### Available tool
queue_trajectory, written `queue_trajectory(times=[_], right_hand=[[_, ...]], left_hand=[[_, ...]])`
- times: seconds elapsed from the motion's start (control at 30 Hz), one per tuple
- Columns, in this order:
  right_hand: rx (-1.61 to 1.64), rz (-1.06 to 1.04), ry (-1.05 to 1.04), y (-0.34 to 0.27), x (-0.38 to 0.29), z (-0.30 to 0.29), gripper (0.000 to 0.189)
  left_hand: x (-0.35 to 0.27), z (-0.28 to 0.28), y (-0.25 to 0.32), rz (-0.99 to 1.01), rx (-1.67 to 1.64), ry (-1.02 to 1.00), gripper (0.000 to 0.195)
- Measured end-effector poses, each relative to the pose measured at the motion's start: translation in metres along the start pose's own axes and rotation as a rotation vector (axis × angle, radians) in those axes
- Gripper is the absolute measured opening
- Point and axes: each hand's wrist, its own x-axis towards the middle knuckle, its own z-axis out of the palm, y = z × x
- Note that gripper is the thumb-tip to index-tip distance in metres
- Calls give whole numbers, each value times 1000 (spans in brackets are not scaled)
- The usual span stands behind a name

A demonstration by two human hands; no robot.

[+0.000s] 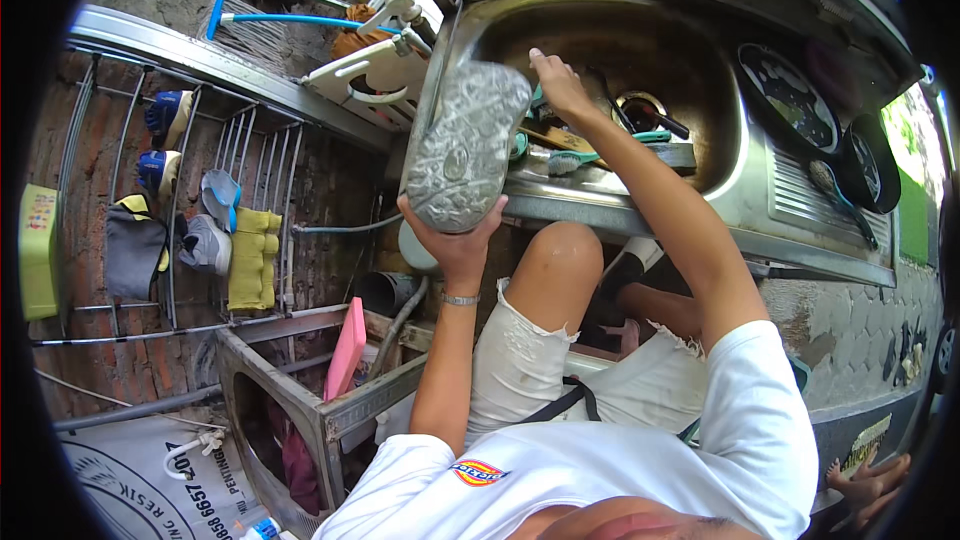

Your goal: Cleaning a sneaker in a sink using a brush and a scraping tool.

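Observation:
My left hand (455, 240) grips one end of a shoe (469, 146) from below. Its translucent grey, patterned sole faces up, beside the left rim of a stainless steel sink (517, 26). Over the basin, my right hand (561, 86) reaches out with fingers extended and apart, and nothing shows in its grasp. Below that hand lie a teal-handled brush (574, 161), a wooden-handled brush (562, 139) and a dark-handled tool (671, 125) near the drain (641, 109). A grey block (675, 157) sits near the front wall.
On the right, a large black basin (787, 97) holds foamy liquid, near a smaller black bowl (870, 165) and another brush (844, 199). A metal rack (174, 240) with shoes and cloths stands left. A metal frame (375, 390) is beside my left arm. Another person's feet (870, 480) show lower right.

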Motion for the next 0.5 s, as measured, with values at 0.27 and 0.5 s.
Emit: queue_trajectory(times=[0.27,0.5], right_hand=[[1414,149,-507,-23,-31,-27,105],[1516,156,-341,-21,-18,-41,80]], left_hand=[[98,75,26,496,427,-492,120],[218,59,0,673,725,-336,90]])
